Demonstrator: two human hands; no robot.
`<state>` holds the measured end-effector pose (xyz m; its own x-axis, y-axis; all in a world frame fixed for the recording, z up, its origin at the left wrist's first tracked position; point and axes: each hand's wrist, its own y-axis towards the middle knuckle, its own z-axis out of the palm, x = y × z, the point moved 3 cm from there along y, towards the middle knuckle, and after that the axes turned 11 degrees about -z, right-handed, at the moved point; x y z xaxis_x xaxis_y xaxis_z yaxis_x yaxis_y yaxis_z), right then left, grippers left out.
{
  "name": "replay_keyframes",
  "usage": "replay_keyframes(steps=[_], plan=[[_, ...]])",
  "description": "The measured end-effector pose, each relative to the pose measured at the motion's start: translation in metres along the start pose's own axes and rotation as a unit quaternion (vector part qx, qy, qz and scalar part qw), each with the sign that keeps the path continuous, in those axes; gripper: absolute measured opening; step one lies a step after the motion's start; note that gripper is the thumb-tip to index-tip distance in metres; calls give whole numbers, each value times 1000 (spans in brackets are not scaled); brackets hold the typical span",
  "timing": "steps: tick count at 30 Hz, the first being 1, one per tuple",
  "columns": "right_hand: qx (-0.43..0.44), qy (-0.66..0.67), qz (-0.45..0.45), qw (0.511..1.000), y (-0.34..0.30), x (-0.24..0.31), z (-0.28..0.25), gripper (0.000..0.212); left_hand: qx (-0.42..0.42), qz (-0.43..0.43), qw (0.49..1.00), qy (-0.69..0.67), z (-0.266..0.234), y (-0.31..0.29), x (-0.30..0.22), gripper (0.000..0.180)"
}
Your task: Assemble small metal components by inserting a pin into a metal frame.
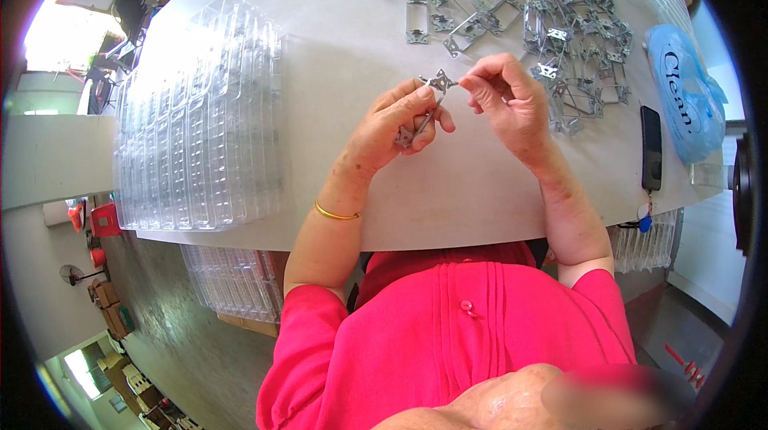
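Observation:
My left hand (394, 122) is closed around a small grey metal bracket (439, 83), a frame with stamped plates at its ends and thin rods between them. One end plate sticks up past my thumb, and the other shows below my curled fingers. From the right, my right hand (510, 98) reaches in with thumb and forefinger pinched at the tip of the upper plate. Whether a smaller piece sits between those fingertips is too small to tell. Beyond my hands lies a loose pile of similar metal brackets (560, 34), spread over the far right of the white table (336, 198).
On the left stands a stack of clear plastic trays (200, 126). A blue plastic bag (684, 94) and a black phone (651, 148) lie along the right side. More clear trays (232, 282) are below the table's near left edge, beside a red stool (105, 220).

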<state>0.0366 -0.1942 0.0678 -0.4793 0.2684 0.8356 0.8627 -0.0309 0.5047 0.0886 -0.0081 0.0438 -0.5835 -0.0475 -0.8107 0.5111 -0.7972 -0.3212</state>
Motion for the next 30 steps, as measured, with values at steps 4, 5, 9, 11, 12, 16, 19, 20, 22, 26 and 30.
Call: replay_keyframes(steps=[4, 5, 9, 11, 12, 16, 19, 20, 22, 26, 30], plan=[[-63, 19, -31, 997, 2, 5, -1, 11, 39, 34, 999, -17, -2, 2, 3, 36], [-59, 12, -31, 998, 2, 6, -1, 10, 37, 20, 999, -31, -1, 2, 3, 38], [-53, 3, -43, 998, 1, 3, 0, 10, 32, 4, 998, -47, 0, 2, 4, 40], [-51, 4, -52, 997, 1, 3, 0, 10, 29, 5, 999, -43, 0, 1, 4, 40], [-51, 4, -52, 997, 1, 2, 0, 10, 25, 6, 999, -38, 0, 1, 4, 40], [-50, 2, -57, 997, 1, 1, 1, 9, 22, 5, 999, -33, 0, 1, 4, 39], [-40, -4, -54, 998, 1, 3, 0, 10, 10, 11, 1000, -18, -1, 1, 3, 37], [-33, -10, -49, 998, 1, 4, 0, 10, 4, 11, 1000, -15, -2, 1, 3, 36], [-32, -21, -37, 999, 0, 5, 2, 11, -1, 12, 1000, -11, -4, 2, 4, 35], [-34, -30, 3, 999, 0, 1, 1, 16, -9, 22, 1000, -4, -5, 4, 6, 32], [-33, -40, 26, 998, -1, 1, 3, 19, -54, 29, 997, 51, -6, 4, 6, 30]])
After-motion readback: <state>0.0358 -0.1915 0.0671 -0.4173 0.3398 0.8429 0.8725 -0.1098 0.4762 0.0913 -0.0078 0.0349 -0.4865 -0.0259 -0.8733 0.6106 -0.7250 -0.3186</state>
